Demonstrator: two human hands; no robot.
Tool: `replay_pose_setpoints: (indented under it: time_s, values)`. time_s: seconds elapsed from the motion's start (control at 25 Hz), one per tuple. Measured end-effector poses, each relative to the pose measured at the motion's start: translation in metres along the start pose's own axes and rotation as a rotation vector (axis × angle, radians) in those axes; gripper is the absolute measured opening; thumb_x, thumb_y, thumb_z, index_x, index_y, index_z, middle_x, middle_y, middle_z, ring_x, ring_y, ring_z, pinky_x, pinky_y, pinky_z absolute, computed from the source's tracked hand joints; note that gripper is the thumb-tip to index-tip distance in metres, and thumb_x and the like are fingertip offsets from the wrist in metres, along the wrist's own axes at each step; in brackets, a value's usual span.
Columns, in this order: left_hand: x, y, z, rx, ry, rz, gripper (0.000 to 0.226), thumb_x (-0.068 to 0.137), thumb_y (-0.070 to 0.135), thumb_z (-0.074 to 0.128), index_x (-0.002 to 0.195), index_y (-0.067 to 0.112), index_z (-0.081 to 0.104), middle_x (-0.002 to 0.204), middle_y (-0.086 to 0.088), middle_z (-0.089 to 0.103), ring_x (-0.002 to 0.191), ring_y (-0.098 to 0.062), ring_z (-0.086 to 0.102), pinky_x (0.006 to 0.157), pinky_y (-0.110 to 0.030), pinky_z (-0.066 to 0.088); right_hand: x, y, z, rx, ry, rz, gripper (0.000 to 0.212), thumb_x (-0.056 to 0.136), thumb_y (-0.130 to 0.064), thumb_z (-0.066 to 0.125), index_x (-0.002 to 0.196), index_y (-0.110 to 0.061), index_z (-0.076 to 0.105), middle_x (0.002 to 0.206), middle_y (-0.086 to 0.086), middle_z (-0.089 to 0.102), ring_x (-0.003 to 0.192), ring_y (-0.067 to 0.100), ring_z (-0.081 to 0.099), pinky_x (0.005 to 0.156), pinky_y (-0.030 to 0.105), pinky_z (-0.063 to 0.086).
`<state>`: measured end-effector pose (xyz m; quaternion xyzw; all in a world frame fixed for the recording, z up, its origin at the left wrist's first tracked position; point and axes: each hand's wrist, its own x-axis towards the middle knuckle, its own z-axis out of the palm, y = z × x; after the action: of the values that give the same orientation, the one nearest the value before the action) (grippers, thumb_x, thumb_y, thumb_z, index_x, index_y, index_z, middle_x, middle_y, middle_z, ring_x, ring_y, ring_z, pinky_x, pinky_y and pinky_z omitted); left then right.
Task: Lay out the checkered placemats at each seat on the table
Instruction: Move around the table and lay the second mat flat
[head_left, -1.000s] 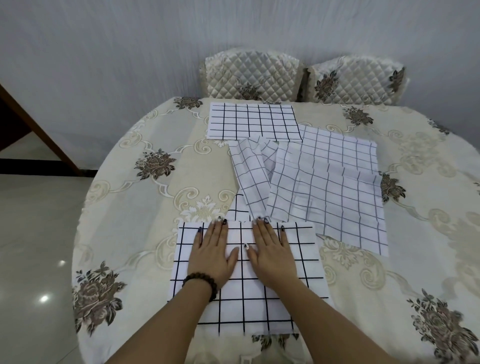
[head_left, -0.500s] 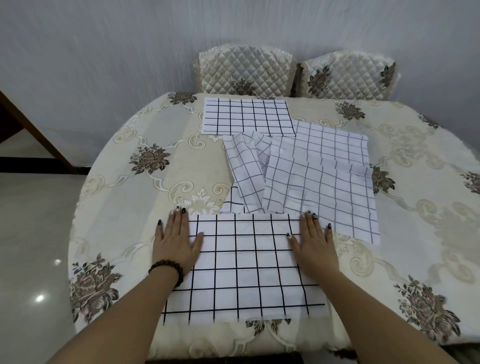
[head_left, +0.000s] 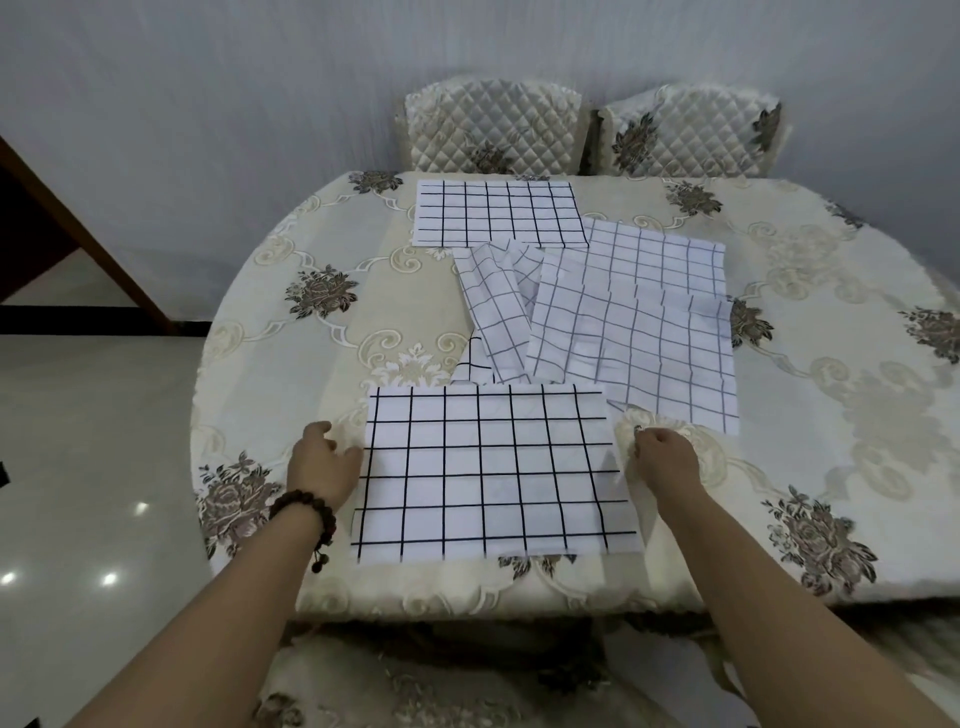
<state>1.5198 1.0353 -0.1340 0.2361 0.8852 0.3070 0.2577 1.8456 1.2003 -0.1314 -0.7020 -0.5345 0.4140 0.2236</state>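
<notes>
A white placemat with bold black checks (head_left: 493, 467) lies flat at the near seat, close to the table's front edge. My left hand (head_left: 322, 462) has curled fingers pinching its left edge. My right hand (head_left: 660, 457) pinches its right edge, which is lifted a little. A second placemat (head_left: 498, 213) lies flat at the far seat. Between them sits a loose pile of checkered placemats (head_left: 634, 332), with a crumpled one (head_left: 493, 312) on its left side.
The round table (head_left: 291, 364) wears a cream floral cloth. Two quilted chairs (head_left: 493, 130) (head_left: 685, 130) stand at the far side against the wall. Another padded seat (head_left: 441, 675) is below me. Glossy floor lies to the left.
My hands slid apart from the middle of the near placemat to its left and right edges, then curled from flat to pinching. The mat now lies smoother.
</notes>
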Motion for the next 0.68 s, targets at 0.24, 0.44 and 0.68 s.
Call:
replay_pose_setpoints:
  time_s: [0.24, 0.44, 0.68]
  values:
    - [-0.016, 0.001, 0.007, -0.083, -0.125, -0.107, 0.050, 0.086, 0.016, 0.055, 0.133, 0.005, 0.042, 0.115, -0.016, 0.059, 0.107, -0.035, 0.058, 0.093, -0.037, 0.046, -0.016, 0.002, 0.000, -0.238, -0.106, 0.145, 0.034, 0.089, -0.014, 0.050, 0.057, -0.009, 0.040, 0.071, 0.013, 0.048, 0.073, 0.023, 0.047, 0.065, 0.031, 0.038]
    - [-0.019, 0.002, 0.007, -0.036, -0.149, -0.137, 0.004, 0.082, 0.011, 0.056, 0.081, 0.008, 0.058, 0.079, -0.017, 0.057, 0.076, -0.030, 0.056, 0.071, -0.030, 0.043, -0.024, 0.004, 0.006, -0.166, -0.078, 0.209, 0.037, 0.083, -0.012, 0.061, 0.055, -0.008, 0.037, 0.057, 0.005, 0.038, 0.055, 0.020, 0.039, 0.063, 0.031, 0.033]
    - [-0.016, -0.004, 0.000, -0.016, -0.149, -0.158, 0.023, 0.079, 0.010, 0.059, 0.056, 0.013, 0.057, 0.068, -0.012, 0.054, 0.068, -0.023, 0.048, 0.067, -0.027, 0.041, -0.025, 0.015, 0.013, -0.285, -0.094, 0.138, 0.022, 0.089, -0.014, 0.055, 0.074, 0.001, 0.060, 0.076, 0.015, 0.055, 0.074, 0.024, 0.052, 0.065, 0.026, 0.038]
